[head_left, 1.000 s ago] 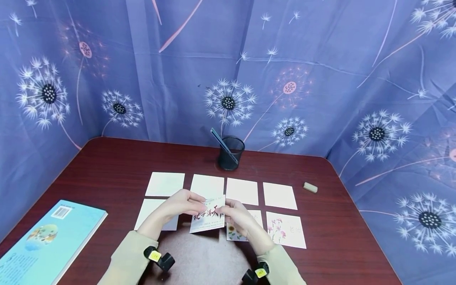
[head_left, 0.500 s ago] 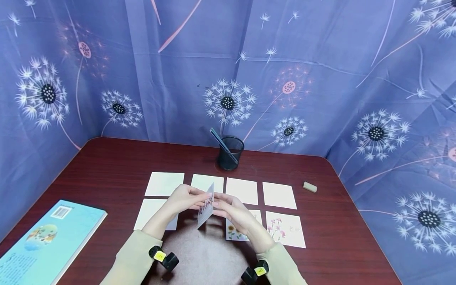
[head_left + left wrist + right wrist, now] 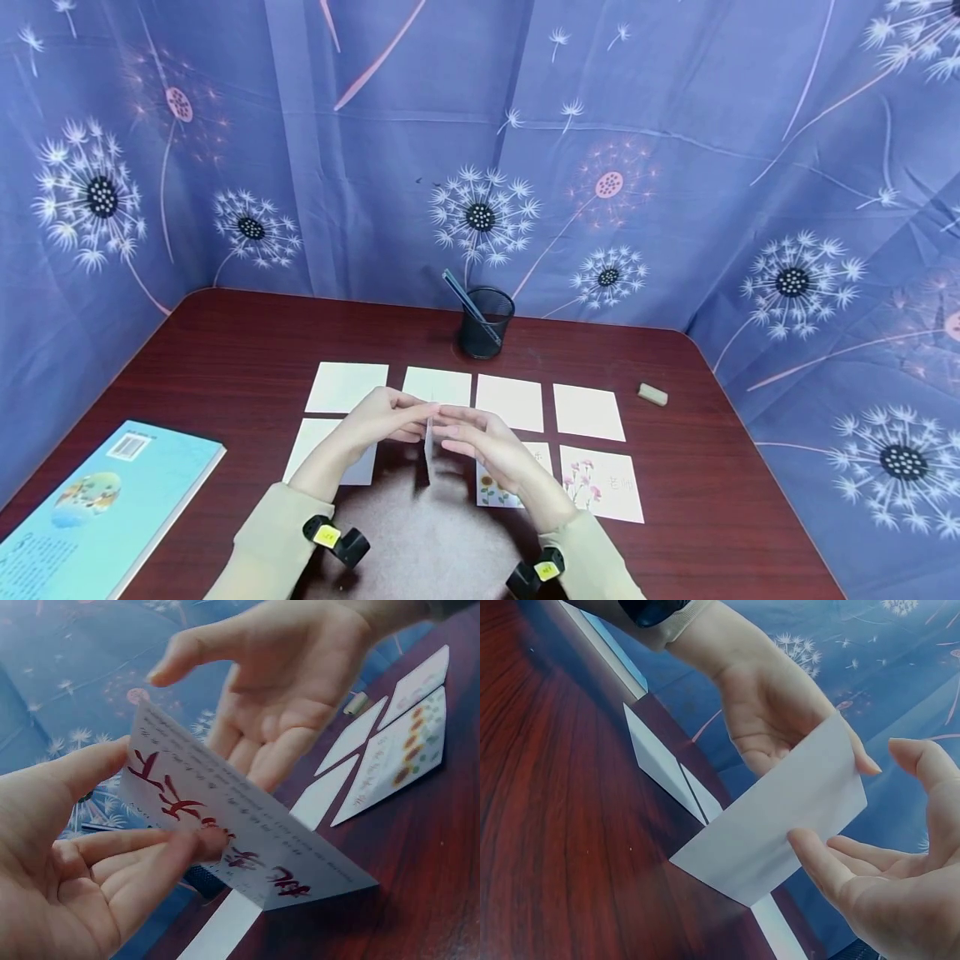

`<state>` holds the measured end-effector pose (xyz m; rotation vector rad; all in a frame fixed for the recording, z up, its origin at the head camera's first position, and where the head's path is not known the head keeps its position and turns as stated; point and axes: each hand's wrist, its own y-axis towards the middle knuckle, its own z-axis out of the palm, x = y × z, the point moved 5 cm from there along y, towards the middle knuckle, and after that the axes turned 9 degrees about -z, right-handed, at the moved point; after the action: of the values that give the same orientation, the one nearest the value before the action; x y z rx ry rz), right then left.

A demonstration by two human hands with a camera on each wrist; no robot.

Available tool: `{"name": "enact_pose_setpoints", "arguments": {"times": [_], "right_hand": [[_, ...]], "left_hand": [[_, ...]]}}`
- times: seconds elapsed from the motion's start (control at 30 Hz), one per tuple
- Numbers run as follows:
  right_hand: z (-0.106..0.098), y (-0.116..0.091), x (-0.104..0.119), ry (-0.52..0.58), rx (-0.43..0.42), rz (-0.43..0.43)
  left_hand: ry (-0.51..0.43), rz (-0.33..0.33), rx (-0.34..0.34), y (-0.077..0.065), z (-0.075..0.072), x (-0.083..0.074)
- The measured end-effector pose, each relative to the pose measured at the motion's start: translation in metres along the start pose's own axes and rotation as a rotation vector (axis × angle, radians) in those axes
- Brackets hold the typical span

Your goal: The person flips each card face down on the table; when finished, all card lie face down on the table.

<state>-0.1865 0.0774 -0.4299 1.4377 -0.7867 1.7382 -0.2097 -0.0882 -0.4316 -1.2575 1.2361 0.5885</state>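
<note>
While a thin, straight-edged card [image 3: 251, 829] stands between them, the left hand [image 3: 378, 419] and right hand [image 3: 492, 443], fingers loosely extended, touch its red-lettered face and plain white back respectively.

On the table [image 3: 720, 517], a blue book [image 3: 112, 508] lies at near left, an eraser [image 3: 653, 394] at right; a pen cup [image 3: 477, 342] stands far, before a curtain [image 3: 375, 208].

I see a person's forearms [image 3: 273, 537] angled toward the raised card [image 3: 429, 454] from either side; the left hand [image 3: 375, 416] touches its lettered face, while the right hand [image 3: 497, 448] meets its blank side, one digit lifted clear.
</note>
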Motion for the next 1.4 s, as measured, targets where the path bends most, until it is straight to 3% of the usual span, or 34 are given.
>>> {"name": "enact_pose_setpoints", "arguments": {"times": [0.13,0.5,0.83,1.17,1.4], "right_hand": [[-0.002,0.000,-0.001,-0.003,-0.012,0.006],[-0.007,0.000,-0.010,-0.050,-0.041,0.047],[-0.010,-0.001,-0.020,-0.075,-0.044,0.080],[-0.009,-0.002,-0.027,-0.092,-0.055,0.099],[-0.011,0.000,-0.034,-0.087,-0.073,0.115]], "left_hand": [[-0.022,0.026,0.030,-0.001,-0.004,0.000],[-0.009,0.004,-0.028,-0.002,-0.019,0.009],[0.070,-0.080,-0.127,0.001,-0.031,0.028],[0.153,-0.127,-0.174,0.001,-0.031,0.038],[0.205,-0.139,-0.170,0.002,-0.029,0.042]]}}
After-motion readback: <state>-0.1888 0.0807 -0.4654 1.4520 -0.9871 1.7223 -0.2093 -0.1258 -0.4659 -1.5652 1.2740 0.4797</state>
